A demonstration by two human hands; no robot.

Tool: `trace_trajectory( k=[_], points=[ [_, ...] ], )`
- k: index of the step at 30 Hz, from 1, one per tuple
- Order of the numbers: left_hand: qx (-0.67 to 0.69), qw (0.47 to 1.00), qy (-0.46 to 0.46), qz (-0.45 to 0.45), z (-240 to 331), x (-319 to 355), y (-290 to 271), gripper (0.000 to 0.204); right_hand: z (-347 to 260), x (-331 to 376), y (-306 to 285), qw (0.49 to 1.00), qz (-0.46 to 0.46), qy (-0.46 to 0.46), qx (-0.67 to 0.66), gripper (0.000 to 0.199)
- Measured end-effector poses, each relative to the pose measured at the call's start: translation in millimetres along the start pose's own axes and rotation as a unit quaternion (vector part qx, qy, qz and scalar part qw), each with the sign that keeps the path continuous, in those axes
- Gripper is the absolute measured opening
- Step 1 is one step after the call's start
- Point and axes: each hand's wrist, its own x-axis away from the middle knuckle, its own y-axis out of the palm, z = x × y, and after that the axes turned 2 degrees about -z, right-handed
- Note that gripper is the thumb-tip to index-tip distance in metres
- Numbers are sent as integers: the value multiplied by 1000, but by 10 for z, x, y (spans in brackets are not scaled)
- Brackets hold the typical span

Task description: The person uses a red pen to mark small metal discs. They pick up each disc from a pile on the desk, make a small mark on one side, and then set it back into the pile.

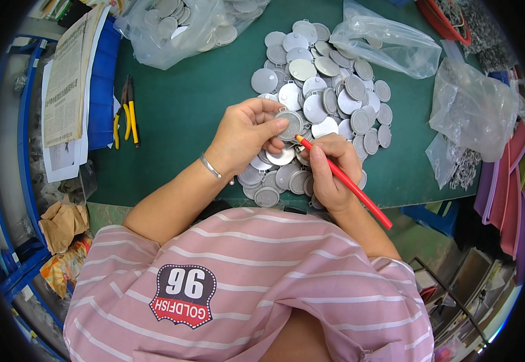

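Left hand (247, 134) pinched a round grey ridged disc (289, 124) (red-handled tool (342, 180) gripped in right hand (330, 169)); clear bag (181, 27) of discs lay beyond.

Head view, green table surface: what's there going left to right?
Stack of papers → yellow-handled pliers → left hand holding a grey disc → right hand with red tool → clear bag of metal rings.
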Motion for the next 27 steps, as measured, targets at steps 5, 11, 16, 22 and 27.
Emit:
trace_trajectory(
  k=[5, 11, 16, 22, 27],
  points=[
    [-11, 1000, 3, -12, -8, 9, 1, 29, 10, 35, -28, 1000, -11, 20, -1, 10],
    [-3, 1000, -7, -5, 1, 9, 4, 30, 25, 42, -54, 1000, -2, 14, -26, 9],
    [4, 1000, -6, -11, -14, 3, -9, 30, 11, 55, -1, 995, 38, 48, -81, 5],
    [-11, 1000, -1, -17, -12, 7, -6, 30, 7, 25, 24, 995, 50, 39, -82, 5],
    [-12, 1000, -2, -18, -1, 21, 10, 30, -17, 16, 7, 996, 29, 53, -63, 6]
  ],
)
